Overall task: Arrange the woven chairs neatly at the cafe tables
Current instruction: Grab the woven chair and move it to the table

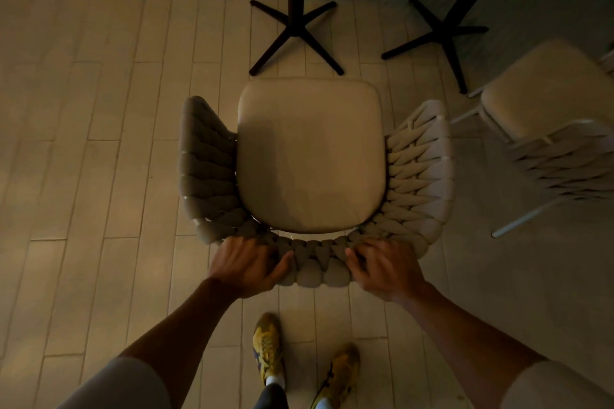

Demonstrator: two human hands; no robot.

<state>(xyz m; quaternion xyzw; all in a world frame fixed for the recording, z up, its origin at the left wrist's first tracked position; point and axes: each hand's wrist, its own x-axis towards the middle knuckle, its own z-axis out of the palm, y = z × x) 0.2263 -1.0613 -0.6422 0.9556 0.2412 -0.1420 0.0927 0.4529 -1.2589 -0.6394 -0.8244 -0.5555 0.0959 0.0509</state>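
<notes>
Head view: both hands, left hand and right hand, curled over the back rim of the woven chair.

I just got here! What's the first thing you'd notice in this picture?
The big woven chair with its pale cushion fills the middle, and the left hand and right hand grip its back. Ahead stand two black table bases; a second chair sits at the right.
</notes>
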